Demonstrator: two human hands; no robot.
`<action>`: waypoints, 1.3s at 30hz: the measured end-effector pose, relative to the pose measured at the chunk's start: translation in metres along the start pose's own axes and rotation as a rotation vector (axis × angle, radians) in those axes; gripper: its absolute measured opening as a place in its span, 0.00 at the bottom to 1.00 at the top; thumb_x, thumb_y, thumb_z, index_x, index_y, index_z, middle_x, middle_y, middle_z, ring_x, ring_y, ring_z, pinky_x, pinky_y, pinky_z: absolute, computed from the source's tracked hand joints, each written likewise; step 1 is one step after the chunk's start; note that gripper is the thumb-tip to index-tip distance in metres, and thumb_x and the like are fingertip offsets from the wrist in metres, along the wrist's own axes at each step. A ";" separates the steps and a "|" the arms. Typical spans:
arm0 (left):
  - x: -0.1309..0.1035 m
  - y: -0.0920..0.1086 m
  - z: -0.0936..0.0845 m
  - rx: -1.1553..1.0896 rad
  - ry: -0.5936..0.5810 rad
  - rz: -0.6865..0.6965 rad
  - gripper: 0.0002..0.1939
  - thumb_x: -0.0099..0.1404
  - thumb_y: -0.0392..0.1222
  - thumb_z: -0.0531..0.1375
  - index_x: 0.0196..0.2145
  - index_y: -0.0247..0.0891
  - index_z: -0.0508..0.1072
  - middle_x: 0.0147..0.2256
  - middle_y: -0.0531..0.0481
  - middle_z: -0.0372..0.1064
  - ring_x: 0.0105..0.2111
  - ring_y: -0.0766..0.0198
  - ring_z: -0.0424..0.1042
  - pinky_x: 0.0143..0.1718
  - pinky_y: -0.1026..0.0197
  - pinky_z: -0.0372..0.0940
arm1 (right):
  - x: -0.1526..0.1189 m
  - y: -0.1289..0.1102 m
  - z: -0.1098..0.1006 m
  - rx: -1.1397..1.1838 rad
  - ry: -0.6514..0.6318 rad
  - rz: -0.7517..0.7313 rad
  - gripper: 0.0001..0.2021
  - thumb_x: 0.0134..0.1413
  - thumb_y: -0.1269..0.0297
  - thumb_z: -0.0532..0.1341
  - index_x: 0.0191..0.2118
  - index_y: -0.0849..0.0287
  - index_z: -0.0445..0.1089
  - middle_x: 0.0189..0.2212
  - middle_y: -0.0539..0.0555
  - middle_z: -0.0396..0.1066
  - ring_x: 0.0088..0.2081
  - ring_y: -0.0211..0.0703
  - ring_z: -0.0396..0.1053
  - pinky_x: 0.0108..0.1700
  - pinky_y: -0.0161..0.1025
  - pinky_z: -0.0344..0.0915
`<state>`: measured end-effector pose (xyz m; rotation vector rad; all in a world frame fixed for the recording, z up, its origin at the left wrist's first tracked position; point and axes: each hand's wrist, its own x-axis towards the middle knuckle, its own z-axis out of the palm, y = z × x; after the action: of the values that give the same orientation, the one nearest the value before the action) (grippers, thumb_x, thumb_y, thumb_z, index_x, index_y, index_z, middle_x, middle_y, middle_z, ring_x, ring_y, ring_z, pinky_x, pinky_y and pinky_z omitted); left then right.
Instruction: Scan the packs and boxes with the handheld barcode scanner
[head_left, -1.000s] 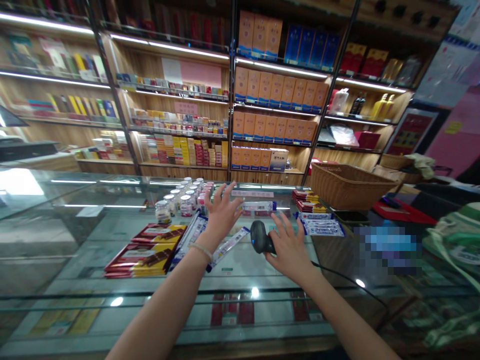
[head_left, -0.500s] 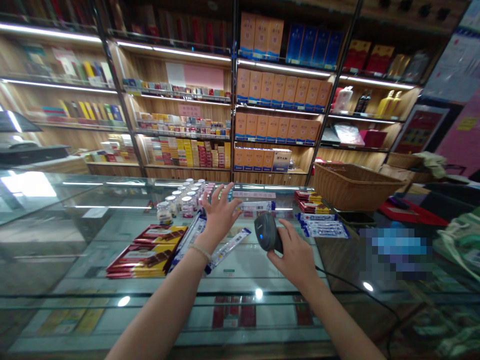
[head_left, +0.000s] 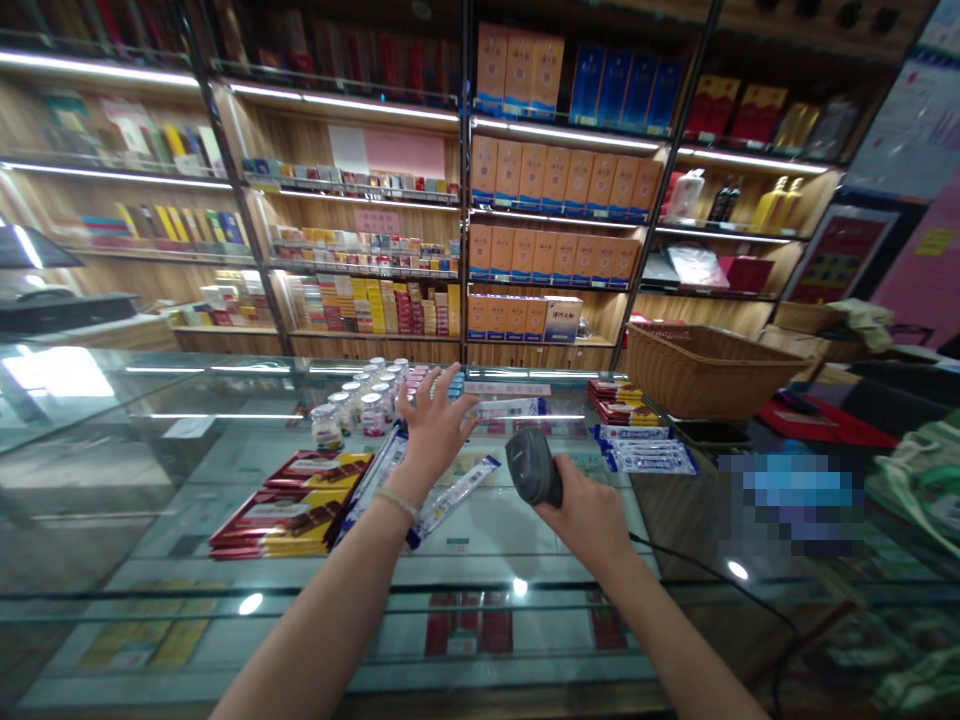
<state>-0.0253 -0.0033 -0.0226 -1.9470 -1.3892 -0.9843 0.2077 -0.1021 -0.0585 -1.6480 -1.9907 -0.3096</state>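
Observation:
My right hand (head_left: pixel 592 505) is wrapped around a dark barcode scanner (head_left: pixel 532 466), its head pointing left over the glass counter. My left hand (head_left: pixel 436 425) hovers above the counter with spread fingers and holds nothing. Close to its fingertips lies a long blue-and-white packet (head_left: pixel 514 408). Another long packet (head_left: pixel 459 498) lies slantwise between my hands. Several more long packets (head_left: pixel 371 478) lie partly hidden under my left wrist, beside red-and-yellow chocolate bars (head_left: pixel 289 510) in stacks.
Small jars (head_left: pixel 371 412) stand behind my left hand. At right are more blue packets (head_left: pixel 649 455), more chocolate bars (head_left: pixel 621 400) and a wicker basket (head_left: pixel 705 372). The scanner's cable (head_left: pixel 712 575) runs right. Shelves of boxes (head_left: pixel 559 180) line the back.
My right index finger, raised beside the scanner before, has curled down onto its handle. The scanner's blue light no longer shows. My left hand has barely moved.

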 end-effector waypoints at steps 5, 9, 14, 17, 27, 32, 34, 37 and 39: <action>0.000 0.000 -0.001 -0.001 0.004 0.003 0.12 0.59 0.46 0.70 0.42 0.51 0.79 0.69 0.46 0.59 0.69 0.41 0.54 0.68 0.29 0.33 | -0.002 0.003 0.002 0.027 0.075 -0.029 0.19 0.55 0.61 0.64 0.52 0.56 0.68 0.38 0.55 0.81 0.35 0.48 0.78 0.30 0.37 0.58; 0.000 -0.001 0.000 0.002 -0.004 -0.003 0.12 0.60 0.46 0.70 0.42 0.51 0.79 0.69 0.45 0.58 0.69 0.40 0.53 0.68 0.28 0.33 | -0.001 0.004 0.003 0.010 0.096 -0.039 0.11 0.56 0.61 0.63 0.44 0.56 0.71 0.35 0.55 0.80 0.34 0.47 0.77 0.30 0.37 0.56; -0.001 0.000 0.001 -0.009 -0.005 -0.005 0.11 0.60 0.46 0.70 0.42 0.51 0.79 0.69 0.46 0.58 0.69 0.40 0.53 0.68 0.28 0.32 | 0.001 0.004 0.003 -0.006 0.095 -0.059 0.09 0.56 0.61 0.63 0.42 0.56 0.70 0.35 0.54 0.78 0.35 0.47 0.75 0.33 0.38 0.59; 0.000 0.001 0.000 -0.010 -0.004 -0.006 0.11 0.60 0.45 0.69 0.42 0.51 0.79 0.69 0.46 0.58 0.69 0.40 0.53 0.68 0.28 0.32 | 0.003 0.006 0.006 0.016 0.139 -0.117 0.10 0.54 0.62 0.64 0.42 0.57 0.71 0.46 0.59 0.77 0.48 0.53 0.74 0.47 0.43 0.66; 0.000 0.002 -0.004 -0.019 -0.014 -0.001 0.12 0.60 0.45 0.70 0.42 0.50 0.79 0.69 0.45 0.58 0.69 0.40 0.53 0.68 0.27 0.33 | 0.003 0.005 0.014 -0.030 0.140 -0.180 0.13 0.53 0.56 0.66 0.41 0.57 0.72 0.70 0.64 0.56 0.73 0.66 0.45 0.70 0.72 0.37; 0.000 0.001 -0.002 -0.014 -0.015 -0.007 0.11 0.60 0.45 0.70 0.42 0.50 0.79 0.69 0.45 0.58 0.69 0.40 0.53 0.67 0.27 0.33 | 0.002 0.005 0.017 -0.082 0.093 -0.196 0.14 0.53 0.54 0.65 0.41 0.57 0.72 0.73 0.63 0.50 0.73 0.66 0.43 0.70 0.75 0.31; 0.000 0.001 -0.001 -0.015 -0.007 -0.003 0.11 0.61 0.45 0.69 0.42 0.50 0.79 0.69 0.46 0.58 0.69 0.40 0.54 0.68 0.27 0.33 | 0.001 0.005 0.017 -0.090 0.078 -0.201 0.14 0.53 0.53 0.64 0.42 0.57 0.72 0.73 0.63 0.49 0.73 0.66 0.43 0.70 0.75 0.29; 0.000 0.000 -0.001 -0.022 0.005 0.006 0.11 0.60 0.45 0.69 0.43 0.51 0.79 0.69 0.46 0.58 0.69 0.41 0.53 0.68 0.28 0.32 | 0.002 0.004 0.016 -0.091 0.054 -0.233 0.15 0.54 0.53 0.64 0.42 0.57 0.72 0.73 0.63 0.51 0.73 0.65 0.43 0.70 0.75 0.27; 0.000 0.000 -0.001 -0.027 0.000 0.006 0.12 0.60 0.45 0.69 0.42 0.50 0.79 0.69 0.45 0.58 0.69 0.40 0.53 0.68 0.28 0.32 | 0.002 0.005 0.015 -0.086 0.024 -0.250 0.15 0.54 0.53 0.63 0.43 0.57 0.73 0.72 0.63 0.53 0.73 0.65 0.43 0.71 0.75 0.25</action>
<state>-0.0253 -0.0045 -0.0217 -1.9702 -1.3759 -1.0053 0.2083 -0.0919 -0.0704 -1.4369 -2.1949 -0.5106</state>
